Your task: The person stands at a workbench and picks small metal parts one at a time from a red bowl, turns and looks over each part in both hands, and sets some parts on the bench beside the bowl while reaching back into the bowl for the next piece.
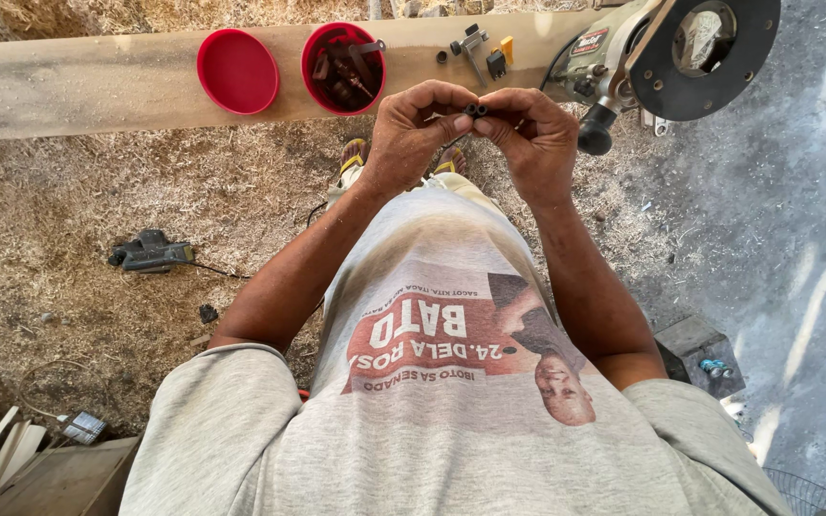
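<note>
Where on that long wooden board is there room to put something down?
The plank is bare left of the red lid. Right of the red tub of bits it gets crowded: small metal parts, then the router. Both hands, left hand and right hand, pinch a small dark part in front of the plank.

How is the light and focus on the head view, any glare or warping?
Head view: even shade on both hands and the small dark part, sharp focus; sunlit glare washes out the ground at right; wide-angle lens bows the plank.
</note>
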Motion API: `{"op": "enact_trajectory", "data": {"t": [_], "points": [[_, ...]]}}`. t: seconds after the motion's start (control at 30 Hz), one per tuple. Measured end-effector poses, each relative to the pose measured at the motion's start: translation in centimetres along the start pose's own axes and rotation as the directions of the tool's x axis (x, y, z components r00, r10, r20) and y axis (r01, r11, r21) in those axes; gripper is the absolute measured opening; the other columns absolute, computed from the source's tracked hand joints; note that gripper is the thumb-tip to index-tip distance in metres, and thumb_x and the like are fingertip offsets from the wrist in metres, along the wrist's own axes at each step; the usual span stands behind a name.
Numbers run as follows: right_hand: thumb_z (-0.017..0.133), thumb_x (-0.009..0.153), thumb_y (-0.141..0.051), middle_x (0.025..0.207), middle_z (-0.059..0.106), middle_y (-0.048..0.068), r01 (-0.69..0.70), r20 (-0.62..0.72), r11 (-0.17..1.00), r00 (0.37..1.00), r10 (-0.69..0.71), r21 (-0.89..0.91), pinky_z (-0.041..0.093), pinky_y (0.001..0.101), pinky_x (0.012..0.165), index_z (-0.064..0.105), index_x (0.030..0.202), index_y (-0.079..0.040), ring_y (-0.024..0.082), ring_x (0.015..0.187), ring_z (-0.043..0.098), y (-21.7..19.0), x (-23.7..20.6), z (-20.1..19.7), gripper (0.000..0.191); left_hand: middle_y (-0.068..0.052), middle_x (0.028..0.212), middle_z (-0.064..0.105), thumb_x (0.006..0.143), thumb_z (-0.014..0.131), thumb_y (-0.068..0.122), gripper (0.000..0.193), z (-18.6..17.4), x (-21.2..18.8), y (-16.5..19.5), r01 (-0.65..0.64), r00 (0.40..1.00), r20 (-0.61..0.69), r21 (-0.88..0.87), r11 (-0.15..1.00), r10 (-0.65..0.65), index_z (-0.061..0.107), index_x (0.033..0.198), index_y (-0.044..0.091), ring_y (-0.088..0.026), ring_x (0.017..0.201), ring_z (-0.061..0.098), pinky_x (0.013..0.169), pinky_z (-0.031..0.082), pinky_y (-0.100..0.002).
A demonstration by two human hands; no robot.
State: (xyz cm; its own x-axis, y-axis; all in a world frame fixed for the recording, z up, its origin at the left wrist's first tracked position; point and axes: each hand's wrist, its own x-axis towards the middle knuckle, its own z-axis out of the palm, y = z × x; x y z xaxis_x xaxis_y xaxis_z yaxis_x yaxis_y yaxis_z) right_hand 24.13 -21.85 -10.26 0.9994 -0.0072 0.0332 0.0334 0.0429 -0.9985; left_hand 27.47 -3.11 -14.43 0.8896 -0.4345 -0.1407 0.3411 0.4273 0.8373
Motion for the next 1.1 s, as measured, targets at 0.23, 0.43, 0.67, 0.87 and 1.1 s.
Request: {"op": "enact_trajectory", "data": {"t": [0.23, 0.43, 0.67, 0.87, 1.1], "points": [[0.078, 0.099, 0.008, 0.108, 0.076, 0.009, -0.027, -0.008, 0.999, 1.000, 0.027, 0.038, 0.065, 0.0274, 0.090, 0.071, 0.119, -0.001, 0.013, 0.099, 0.074, 0.1, -0.2, 0.0, 0.022, -0.008, 0.109, 0.075, 0.099, 0.071, -0.004, 0.018, -0.2, 0.2, -0.3, 0.005, 1.000, 0.007, -0.022, 1.000, -0.005, 0.071, 0.117, -0.002, -0.012, 0.101, 0.072, 0.093, 0.063, -0.028], [0.063, 0.103, 0.005, 0.107, 0.068, 0.006, -0.137, -0.009, 0.955, 0.990, 0.144, 0.264, 0.065, 0.0289, 0.086, 0.062, 0.131, -0.006, 0.016, 0.097, 0.074, 2.0, 0.5, -0.6, 0.030, -0.007, 0.105, 0.070, 0.104, 0.063, -0.005, 0.014, -0.9, 0.8, -0.9, -0.049, 0.987, -0.156, -0.141, 0.989, 0.026, 0.066, 0.118, -0.001, -0.013, 0.094, 0.070, 0.091, 0.066, -0.031], [0.061, 0.096, 0.001, 0.096, 0.069, 0.008, -0.486, 0.170, 0.834, 0.874, 0.455, 0.262, 0.063, 0.0280, 0.075, 0.063, 0.105, -0.004, 0.015, 0.083, 0.070, 6.2, 3.2, -1.7, 0.011, -0.010, 0.099, 0.070, 0.102, 0.059, 0.001, 0.022, -6.6, -0.1, 1.2, -0.158, 0.870, -0.493, -0.259, 0.953, 0.010, 0.067, 0.122, 0.002, -0.014, 0.081, 0.070, 0.077, 0.066, -0.031], [0.073, 0.093, -0.009, 0.087, 0.070, 0.001, -0.260, 0.200, 0.844, 0.900, 0.388, -0.469, 0.058, 0.0254, 0.068, 0.072, 0.102, -0.006, 0.009, 0.072, 0.063, 6.4, 8.5, -0.3, 0.009, -0.010, 0.101, 0.072, 0.101, 0.068, 0.002, 0.015, -7.9, -1.8, 0.9, -0.216, 0.803, -0.595, -0.251, 0.944, 0.025, 0.067, 0.117, 0.001, -0.014, 0.084, 0.071, 0.078, 0.067, -0.032], [0.076, 0.090, -0.014, 0.096, 0.072, 0.012, 0.506, 0.572, 0.394, 0.817, 0.064, -0.767, 0.062, 0.0389, 0.070, 0.078, 0.103, -0.007, 0.026, 0.076, 0.071, 5.5, 12.2, 3.7, 0.015, -0.010, 0.098, 0.075, 0.098, 0.073, 0.007, 0.016, -6.1, -1.6, -0.3, -0.188, 0.746, -0.666, -0.210, 0.959, 0.001, 0.069, 0.112, 0.002, -0.015, 0.083, 0.072, 0.075, 0.067, -0.032]]}}
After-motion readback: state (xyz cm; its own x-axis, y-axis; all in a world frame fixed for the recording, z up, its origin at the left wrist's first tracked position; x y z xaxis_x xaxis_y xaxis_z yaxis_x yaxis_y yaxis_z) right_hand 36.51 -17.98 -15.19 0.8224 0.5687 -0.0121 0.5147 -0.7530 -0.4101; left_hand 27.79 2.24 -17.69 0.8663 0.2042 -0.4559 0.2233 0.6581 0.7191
